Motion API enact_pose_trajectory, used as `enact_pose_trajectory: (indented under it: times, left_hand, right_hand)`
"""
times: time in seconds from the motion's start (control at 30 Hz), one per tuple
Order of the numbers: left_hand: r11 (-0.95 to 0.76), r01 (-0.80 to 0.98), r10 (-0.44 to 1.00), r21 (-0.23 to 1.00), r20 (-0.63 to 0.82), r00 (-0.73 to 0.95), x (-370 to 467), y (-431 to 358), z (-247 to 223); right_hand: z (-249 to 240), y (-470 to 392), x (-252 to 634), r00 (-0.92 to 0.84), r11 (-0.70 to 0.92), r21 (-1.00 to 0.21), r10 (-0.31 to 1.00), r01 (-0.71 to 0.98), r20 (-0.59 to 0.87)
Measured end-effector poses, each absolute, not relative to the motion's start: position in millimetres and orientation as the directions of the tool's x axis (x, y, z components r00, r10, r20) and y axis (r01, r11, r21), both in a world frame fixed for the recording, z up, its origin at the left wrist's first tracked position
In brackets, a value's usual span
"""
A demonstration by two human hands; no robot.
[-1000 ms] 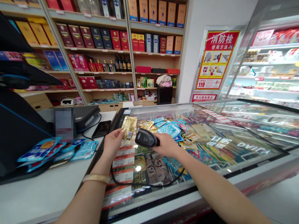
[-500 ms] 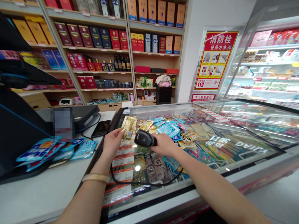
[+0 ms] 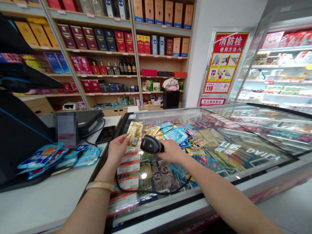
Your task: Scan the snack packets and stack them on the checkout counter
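Observation:
Between the thumb and fingers of my left hand (image 3: 118, 149) is a gold packet (image 3: 134, 131), tilted up with its barcode showing. My right hand (image 3: 170, 150) is wrapped round a black barcode scanner (image 3: 150, 144), whose head points left toward the packet. The scanner and the packet are close but apart. A black cable (image 3: 156, 193) loops below over the freezer's glass top (image 3: 180, 198). Just behind my right hand, blue packets (image 3: 175, 134) and gold packets (image 3: 195, 150) lie in a loose pile on the glass.
More blue packets (image 3: 87, 156) lie on the white counter (image 3: 48, 201) at the left, by a blurred screen (image 3: 65, 128). A dark phone (image 3: 105, 134) rests near the freezer edge. Shelves of boxes (image 3: 99, 50) stand behind, and a lit cooler (image 3: 285, 71) is at the right.

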State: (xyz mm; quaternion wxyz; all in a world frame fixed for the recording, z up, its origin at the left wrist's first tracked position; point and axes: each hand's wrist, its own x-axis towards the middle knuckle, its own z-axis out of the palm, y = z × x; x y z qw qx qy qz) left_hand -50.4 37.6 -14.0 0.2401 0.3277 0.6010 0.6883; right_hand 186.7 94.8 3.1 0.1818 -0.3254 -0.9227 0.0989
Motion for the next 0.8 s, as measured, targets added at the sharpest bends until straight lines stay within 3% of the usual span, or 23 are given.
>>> enact_pose_trajectory:
  times: [0.17,0.27,0.43,0.6,0.67,0.8]
  left_hand:
    - [-0.161,0.165,0.696,0.973,0.230,-0.680,-53.2,38.1,-16.0]
    - [-0.118,0.390,0.592,0.913,0.380,-0.711,-57.4,30.9,-6.3]
    - [0.120,0.842,0.442,0.525,0.731,-0.519,-69.5,-9.8,27.5]
    - [0.306,0.938,0.431,0.160,0.856,-0.287,-91.7,-79.3,29.1]
    - [0.344,0.934,0.429,0.100,0.868,-0.251,-103.0,-109.5,18.7]
    - [0.332,0.936,0.482,0.118,0.831,-0.276,-129.0,-160.3,-4.8]
  right_hand:
    - [-0.1,96.9,187.2,-0.717,0.769,-0.321,0.635,0.552,0.288]
    - [-2.5,97.8,187.8,-0.714,0.772,-0.341,0.631,0.536,0.305]
    - [-3.9,98.4,188.7,-0.698,0.764,-0.362,0.640,0.535,0.320]
    - [-1.8,97.2,190.3,-0.684,0.762,-0.368,0.643,0.532,0.343]
    - [-0.8,96.5,190.9,-0.682,0.764,-0.368,0.642,0.529,0.351]
    - [-0.8,96.3,190.8,-0.686,0.767,-0.370,0.638,0.525,0.349]
